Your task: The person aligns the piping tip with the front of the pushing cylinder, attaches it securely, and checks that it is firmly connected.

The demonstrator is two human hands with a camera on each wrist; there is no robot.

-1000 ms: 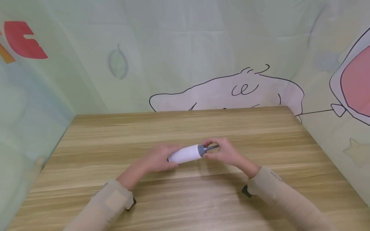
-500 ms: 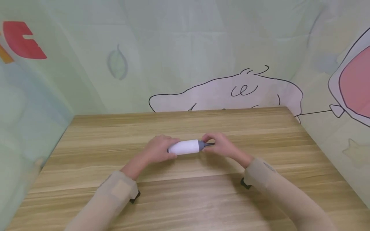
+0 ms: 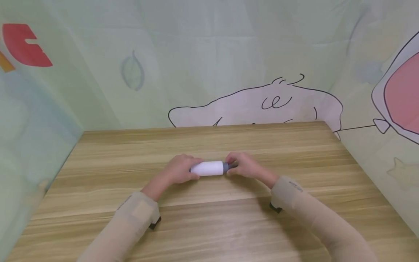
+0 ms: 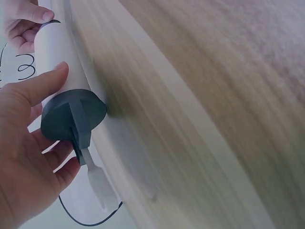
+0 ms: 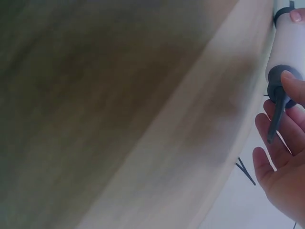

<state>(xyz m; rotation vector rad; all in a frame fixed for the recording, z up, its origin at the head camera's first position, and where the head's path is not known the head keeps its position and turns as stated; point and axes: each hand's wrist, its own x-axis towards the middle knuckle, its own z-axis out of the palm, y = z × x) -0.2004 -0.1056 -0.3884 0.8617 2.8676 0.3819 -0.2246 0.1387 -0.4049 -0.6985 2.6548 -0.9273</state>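
A white cylinder with dark grey ends lies crosswise between the hands, low over the table. My left hand grips its left end, the thumb lying along the white body in the left wrist view. That end carries a broad dark grey cap, from which a pale flat paddle-like piece sticks out. At the other end, my right hand holds the grey collar between thumb and fingers. A thin dark rod projects from this collar toward the palm. Whether the cylinder touches the table cannot be told.
The wood-grain table stretches under and around both hands. Behind it and at the sides hangs a pale green printed cloth with cartoon drawings. Small black devices sit under the sleeve cuffs.
The cylinder has turned from a slant to nearly level and shifted slightly left and away from me. My right hand has moved left with it, covering more of the rod. The left hand keeps its grip.
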